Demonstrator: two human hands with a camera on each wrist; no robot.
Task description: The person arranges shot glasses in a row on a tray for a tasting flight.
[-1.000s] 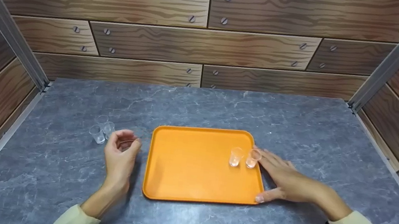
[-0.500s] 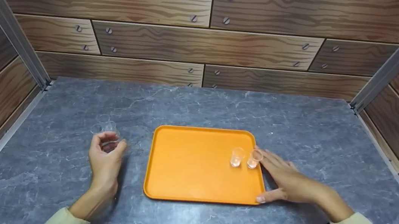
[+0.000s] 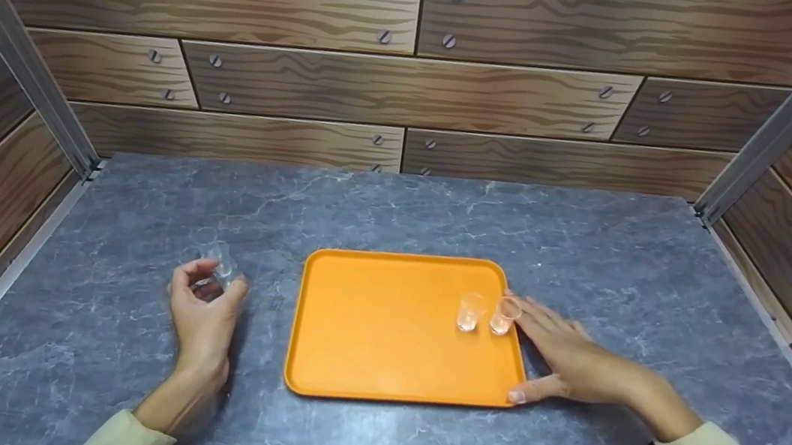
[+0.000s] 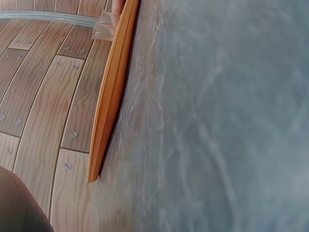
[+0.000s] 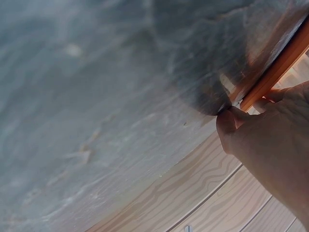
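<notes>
the left hand [image 3: 203, 320] curls at clear cups [image 3: 223, 262] on the bench [image 3: 63, 348]; i can't tell whether its fingers grasp one. the right hand [image 3: 564, 357], fingers extended, steadies the orange tray [image 3: 382, 334] with two cups [image 3: 467, 320]. picking up seems underway; a light pinch is called for.

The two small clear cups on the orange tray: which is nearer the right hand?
The small clear cup by the right rim of the orange rectangular tray, next to the right hand; the other clear cup stands farther in.
</notes>
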